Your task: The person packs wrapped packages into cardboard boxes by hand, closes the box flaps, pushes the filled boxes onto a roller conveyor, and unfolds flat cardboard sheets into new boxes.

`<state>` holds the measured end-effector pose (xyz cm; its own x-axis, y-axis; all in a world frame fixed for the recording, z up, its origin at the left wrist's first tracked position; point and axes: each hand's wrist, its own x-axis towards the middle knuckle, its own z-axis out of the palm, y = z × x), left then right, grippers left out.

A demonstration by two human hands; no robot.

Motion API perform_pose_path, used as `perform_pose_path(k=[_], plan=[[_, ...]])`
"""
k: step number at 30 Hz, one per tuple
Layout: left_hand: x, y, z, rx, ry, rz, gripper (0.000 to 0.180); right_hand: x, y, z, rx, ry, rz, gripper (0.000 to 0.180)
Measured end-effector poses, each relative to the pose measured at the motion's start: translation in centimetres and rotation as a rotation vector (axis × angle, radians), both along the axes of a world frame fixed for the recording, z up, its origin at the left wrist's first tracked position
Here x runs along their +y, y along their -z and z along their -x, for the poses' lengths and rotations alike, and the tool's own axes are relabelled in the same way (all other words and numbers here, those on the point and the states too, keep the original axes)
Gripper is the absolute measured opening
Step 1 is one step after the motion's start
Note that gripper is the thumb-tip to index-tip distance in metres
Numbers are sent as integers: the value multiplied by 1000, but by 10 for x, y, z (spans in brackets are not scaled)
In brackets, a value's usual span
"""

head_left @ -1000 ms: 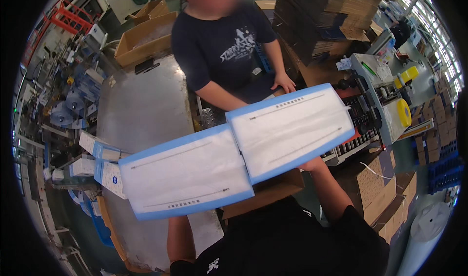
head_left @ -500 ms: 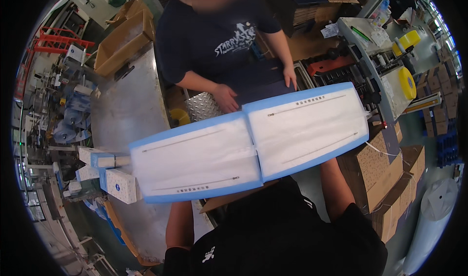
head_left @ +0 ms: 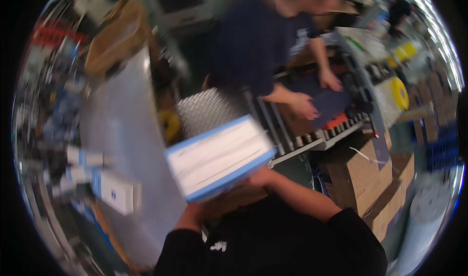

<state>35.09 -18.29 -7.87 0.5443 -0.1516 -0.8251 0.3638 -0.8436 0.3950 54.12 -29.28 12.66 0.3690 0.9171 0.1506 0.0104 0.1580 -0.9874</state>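
A white rectangular pack with blue edges [head_left: 222,156] is held tilted in front of my body, blurred by motion. My right hand [head_left: 262,177] grips its lower right edge, with the fingertips hidden. Beneath the lower left corner, my left hand [head_left: 199,208] supports it, its fingers mostly out of sight behind the pack. Whether a second pack lies underneath, I cannot tell.
A metal table [head_left: 114,115] on the left bears several white-and-blue boxes [head_left: 114,190]. Across from me a person [head_left: 243,47] handles a dark sheet [head_left: 329,100] by a roller conveyor [head_left: 304,142]. Flattened cartons [head_left: 358,181] stand at right; an open carton [head_left: 117,37] is far left.
Two panels lay side by side across my hands; now only one shows, and my hands are closer together. The other person has turned and moved right, towards the conveyor.
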Motion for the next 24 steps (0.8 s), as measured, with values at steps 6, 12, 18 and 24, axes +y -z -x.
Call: perform_pose_path(k=[6, 12, 18, 24], plan=[[-60, -47, -1, -351, -346, 323, 58, -43, 226, -8, -1016, -489, 1081, 82], [102, -165, 133, -657, -1149, -642, 64, -70, 217, -31, -762, -474, 1204, 60], [173, -104, 339, -889, -2240, -317, 42, -35, 154, 9, -499, -95, 734, 27], [109, -60, 267, -603, -1940, 157, 62, 107, 114, 177, -360, -299, 542, 60]])
